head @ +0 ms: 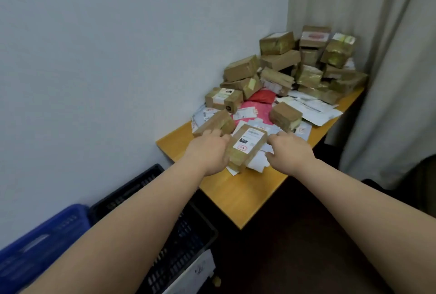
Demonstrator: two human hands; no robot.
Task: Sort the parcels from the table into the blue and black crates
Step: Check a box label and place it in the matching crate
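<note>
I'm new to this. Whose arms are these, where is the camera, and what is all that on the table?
No machine here: a person wears one wide-angle camera on the head, so you look down along their bare arms. The left hand takes grip of a labelled brown parcel at the near end of the heap; the right hand reaches beside it, fingers curled, holding nothing clearly. The wooden table carries taped cardboard boxes, white envelopes and a red mailer. A blue crate and black crate wait on the floor.
</note>
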